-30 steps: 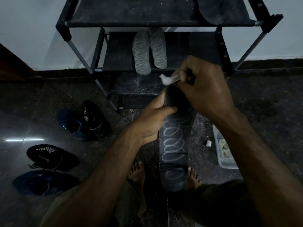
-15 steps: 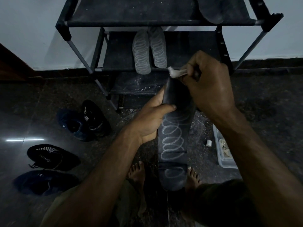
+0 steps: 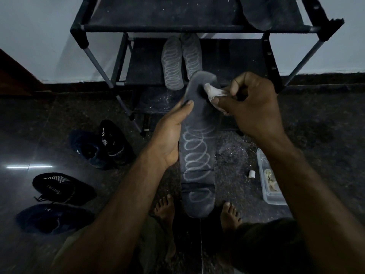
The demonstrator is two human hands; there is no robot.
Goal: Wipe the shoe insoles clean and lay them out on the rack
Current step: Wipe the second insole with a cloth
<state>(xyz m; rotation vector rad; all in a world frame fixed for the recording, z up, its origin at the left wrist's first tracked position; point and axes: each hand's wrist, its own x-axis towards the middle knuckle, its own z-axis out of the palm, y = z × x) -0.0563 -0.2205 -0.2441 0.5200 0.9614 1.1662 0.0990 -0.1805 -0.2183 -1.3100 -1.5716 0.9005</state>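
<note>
My left hand (image 3: 169, 135) grips the left edge of a dark insole (image 3: 198, 159) marked with white chalk loops, held lengthwise in front of me. My right hand (image 3: 252, 107) pinches a small white wipe (image 3: 213, 91) and presses it on the insole's far end, which is free of chalk. A pair of grey insoles (image 3: 181, 62) with the same loops lies on the middle shelf of the black rack (image 3: 177, 28). Another dark insole (image 3: 256, 12) lies on the top shelf at the right.
Several dark shoes (image 3: 102, 145) stand on the floor at the left. A clear plastic box (image 3: 270, 178) and a small white piece (image 3: 251, 174) lie on the floor at the right. My bare feet (image 3: 166, 212) are below the insole. White dust covers the floor near the rack.
My right hand has slid the wipe to the right and slightly down across the insole's far end, uncovering the tip. The left hand keeps its grip.
</note>
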